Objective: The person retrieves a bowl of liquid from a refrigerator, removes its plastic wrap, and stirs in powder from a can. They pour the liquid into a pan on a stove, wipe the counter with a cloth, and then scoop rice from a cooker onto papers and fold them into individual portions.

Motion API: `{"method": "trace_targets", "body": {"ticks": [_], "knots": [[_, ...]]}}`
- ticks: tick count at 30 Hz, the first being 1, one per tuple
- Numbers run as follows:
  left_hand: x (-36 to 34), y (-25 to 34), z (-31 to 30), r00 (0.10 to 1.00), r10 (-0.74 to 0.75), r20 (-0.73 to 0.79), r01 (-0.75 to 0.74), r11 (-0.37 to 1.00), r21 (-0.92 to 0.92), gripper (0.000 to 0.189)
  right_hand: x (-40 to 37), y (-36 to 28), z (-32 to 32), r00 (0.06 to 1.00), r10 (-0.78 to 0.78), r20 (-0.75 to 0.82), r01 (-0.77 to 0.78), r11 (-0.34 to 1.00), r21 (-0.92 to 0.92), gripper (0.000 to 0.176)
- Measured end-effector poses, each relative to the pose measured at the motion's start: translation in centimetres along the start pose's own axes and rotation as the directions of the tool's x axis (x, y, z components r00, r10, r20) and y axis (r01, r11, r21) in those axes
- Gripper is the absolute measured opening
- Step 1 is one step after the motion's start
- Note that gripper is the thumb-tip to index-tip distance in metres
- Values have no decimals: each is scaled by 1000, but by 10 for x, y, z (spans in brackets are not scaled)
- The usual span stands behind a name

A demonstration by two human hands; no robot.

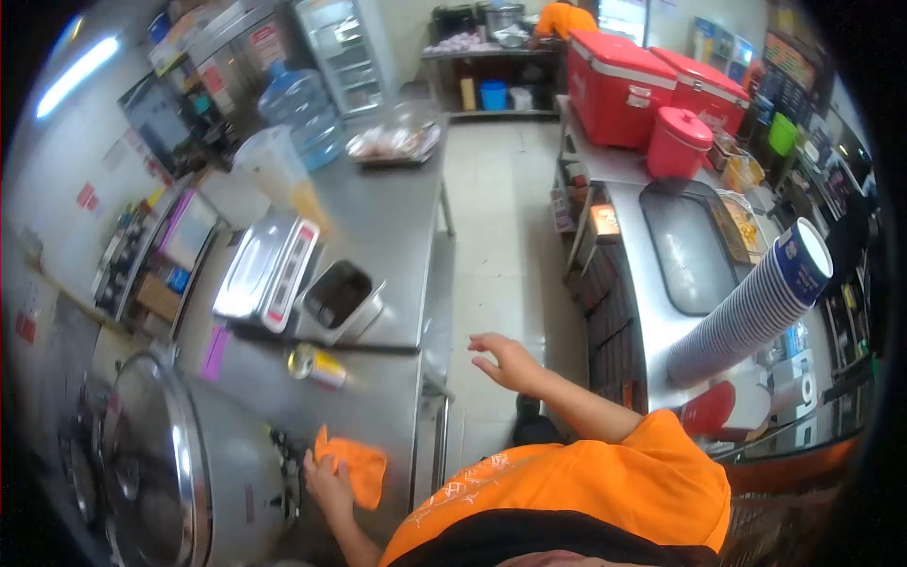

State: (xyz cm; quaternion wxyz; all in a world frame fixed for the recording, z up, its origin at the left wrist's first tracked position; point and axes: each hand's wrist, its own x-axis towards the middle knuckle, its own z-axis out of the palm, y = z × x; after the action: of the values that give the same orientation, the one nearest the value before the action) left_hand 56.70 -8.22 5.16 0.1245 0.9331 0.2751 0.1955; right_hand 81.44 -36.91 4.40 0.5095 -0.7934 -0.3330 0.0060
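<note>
My left hand (329, 484) rests at the left edge of an orange cloth (367, 472), its fingers gripping it against the steel table. A large metal pot (231, 454) with a shiny lid stands just to the left of that hand. Above the cloth a yellow can (328, 369) lies on its side. Over the floor aisle my right hand (505, 361) hangs in the air, fingers apart and holding nothing.
On the left counter are a scale (269, 269), a metal container (340, 295), a plastic jug (269, 165) and a water bottle (300, 113). Stacked paper cups (746, 307), a dark tray (692, 248) and red coolers (619, 90) stand right. A person in orange (564, 19) is far back.
</note>
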Motion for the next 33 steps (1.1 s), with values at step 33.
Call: {"method": "trace_targets", "body": {"ticks": [33], "knots": [[651,538,421,587,644,491,-262,725,-637,28,381,459,-281,549,834,-59,-777,483,-404,27]]}}
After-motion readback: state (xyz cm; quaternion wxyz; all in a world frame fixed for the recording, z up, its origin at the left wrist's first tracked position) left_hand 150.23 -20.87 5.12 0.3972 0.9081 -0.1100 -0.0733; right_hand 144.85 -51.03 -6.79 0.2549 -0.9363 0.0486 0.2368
